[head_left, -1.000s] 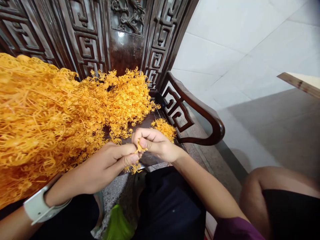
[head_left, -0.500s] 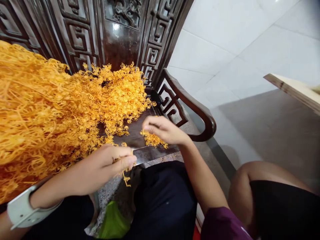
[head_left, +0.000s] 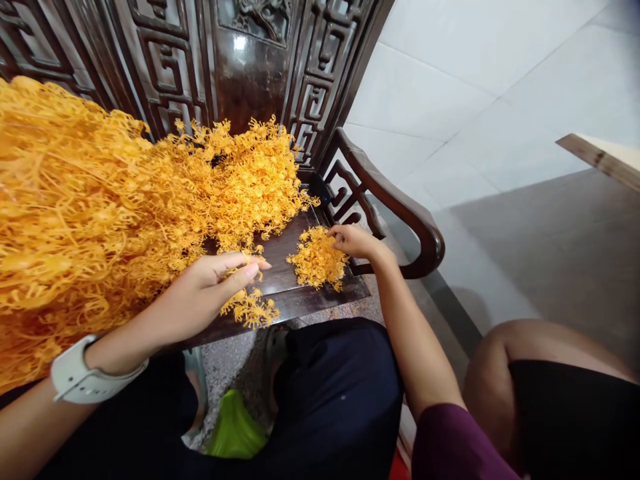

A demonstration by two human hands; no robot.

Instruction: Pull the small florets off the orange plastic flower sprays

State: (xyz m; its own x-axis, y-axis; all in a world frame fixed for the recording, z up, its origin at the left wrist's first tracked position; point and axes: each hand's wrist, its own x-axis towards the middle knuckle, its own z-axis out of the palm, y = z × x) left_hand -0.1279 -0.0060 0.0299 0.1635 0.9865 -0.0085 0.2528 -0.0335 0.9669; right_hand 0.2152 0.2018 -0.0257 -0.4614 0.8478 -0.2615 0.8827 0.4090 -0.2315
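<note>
My left hand [head_left: 213, 287] is closed, with thumb and fingers pinched on orange plastic flower pieces [head_left: 250, 309] that show at the fingertips and hang below them. A small pile of the same spidery orange pieces [head_left: 316, 260] lies on the dark wooden seat [head_left: 277, 257]. At that pile's right edge is my right hand [head_left: 354, 241], its fingers curled together against the pieces. Whatever sits between those fingertips is too small to make out. A large heap of orange plastic strands and flower heads [head_left: 125, 200] covers the seat to the left.
A carved bench back [head_left: 250, 87] rises behind the heap, and a curved armrest [head_left: 400, 193] stands right of my right hand. Below lies a bright green object [head_left: 235, 427] on the speckled floor. Another person's bare knee [head_left: 520, 347] is at the right, under a wooden board edge [head_left: 600, 157].
My right hand has moved right, from above the small pile to its right edge, uncovering it. My left hand has risen slightly, and more orange pieces show below it. The view has shifted slightly.
</note>
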